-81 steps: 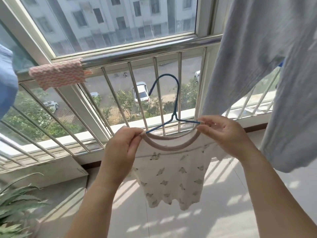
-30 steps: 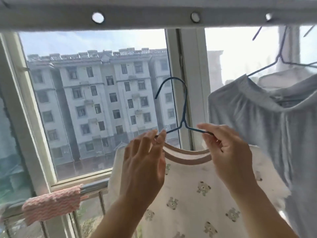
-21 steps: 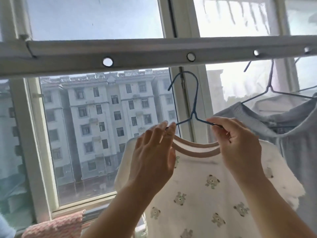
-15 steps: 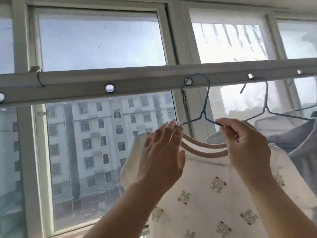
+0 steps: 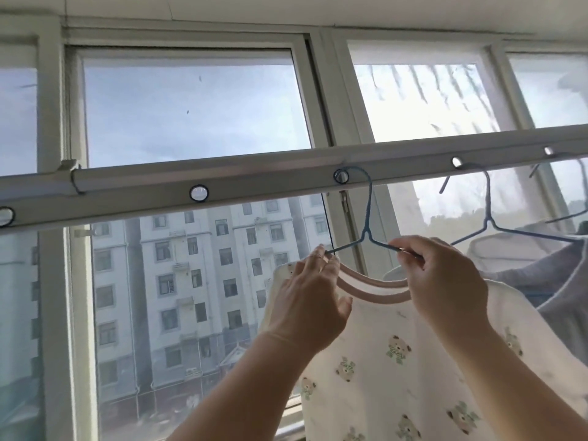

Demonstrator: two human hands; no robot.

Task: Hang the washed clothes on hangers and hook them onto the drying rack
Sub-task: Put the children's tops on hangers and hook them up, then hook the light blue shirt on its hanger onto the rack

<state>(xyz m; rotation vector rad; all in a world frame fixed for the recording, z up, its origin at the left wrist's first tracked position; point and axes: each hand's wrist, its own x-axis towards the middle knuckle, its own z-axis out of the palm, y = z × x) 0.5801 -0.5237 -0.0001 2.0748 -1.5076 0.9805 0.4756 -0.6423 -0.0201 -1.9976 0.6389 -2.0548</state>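
A white shirt (image 5: 397, 370) with small bear prints and a pink collar hangs on a blue wire hanger (image 5: 368, 218). The hanger's hook sits at a round hole in the grey drying rack bar (image 5: 254, 183) that runs across the window. My left hand (image 5: 313, 300) pinches the hanger's left shoulder at the collar. My right hand (image 5: 445, 281) grips the hanger's right shoulder wire. The lower part of the shirt is out of view.
To the right, a grey garment (image 5: 547, 281) hangs on a second blue hanger (image 5: 488, 214) hooked in the neighbouring hole. Two free holes (image 5: 199, 193) lie further left on the bar. Window frames and an apartment block stand behind.
Both hands have lifted the hanger with the shirt from waist height up to the bar, and its hook has reached the hole. The view has tilted upward.
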